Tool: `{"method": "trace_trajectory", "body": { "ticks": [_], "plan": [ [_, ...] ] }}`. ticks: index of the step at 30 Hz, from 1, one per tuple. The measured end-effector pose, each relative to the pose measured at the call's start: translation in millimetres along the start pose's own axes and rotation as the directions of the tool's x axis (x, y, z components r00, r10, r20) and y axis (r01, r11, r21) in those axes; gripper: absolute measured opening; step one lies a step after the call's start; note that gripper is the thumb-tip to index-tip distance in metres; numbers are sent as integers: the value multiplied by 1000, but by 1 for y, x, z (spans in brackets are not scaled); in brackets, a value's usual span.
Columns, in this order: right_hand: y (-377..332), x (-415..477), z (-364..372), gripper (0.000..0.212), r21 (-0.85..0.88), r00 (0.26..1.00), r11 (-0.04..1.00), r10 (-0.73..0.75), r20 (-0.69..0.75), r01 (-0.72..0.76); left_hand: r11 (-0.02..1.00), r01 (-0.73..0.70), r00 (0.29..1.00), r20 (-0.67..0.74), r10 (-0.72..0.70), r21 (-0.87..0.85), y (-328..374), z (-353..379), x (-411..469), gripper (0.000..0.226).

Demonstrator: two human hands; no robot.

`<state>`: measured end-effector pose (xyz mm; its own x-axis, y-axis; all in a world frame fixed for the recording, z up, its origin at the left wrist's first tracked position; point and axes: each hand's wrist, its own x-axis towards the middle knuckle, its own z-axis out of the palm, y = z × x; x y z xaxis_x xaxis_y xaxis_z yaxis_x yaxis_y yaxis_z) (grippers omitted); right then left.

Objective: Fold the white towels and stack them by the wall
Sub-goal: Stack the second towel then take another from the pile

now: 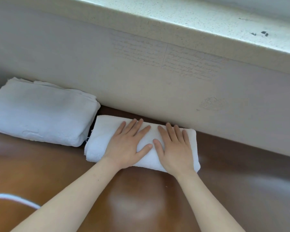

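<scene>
Two flat palms: the left hand (124,146) and right hand (176,148) press side by side, fingers straight, on the folded towel (99,139), which lies on the bench (57,173) just short of the wall (141,91). It looks soft, light and floppy, so it is best scooped up from under both ends.

You face a pale wall (74,52) bearing faint handwriting (166,56); a speckled sill (208,19) juts above, daylit. The glossy brown surface (141,198) reflects light.

Wall writing (157,56) illegible; white cable (10,196) partly off-frame.
</scene>
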<state>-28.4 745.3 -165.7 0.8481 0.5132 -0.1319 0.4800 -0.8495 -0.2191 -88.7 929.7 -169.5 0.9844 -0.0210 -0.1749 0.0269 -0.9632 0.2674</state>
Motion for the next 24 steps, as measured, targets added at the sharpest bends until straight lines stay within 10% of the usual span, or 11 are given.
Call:
{"method": "trace_trajectory", "body": {
  "ticks": [14,24],
  "plan": [
    [27,-7,-16,56,117,961,967,204,184,-228,975,149,986,-50,-160,-167,-57,-3,-10,71],
    [18,-23,-13,65,384,844,766,532,71,-516,710,249,924,-56,-377,-659,-66,4,-38,57]
  ]
}}
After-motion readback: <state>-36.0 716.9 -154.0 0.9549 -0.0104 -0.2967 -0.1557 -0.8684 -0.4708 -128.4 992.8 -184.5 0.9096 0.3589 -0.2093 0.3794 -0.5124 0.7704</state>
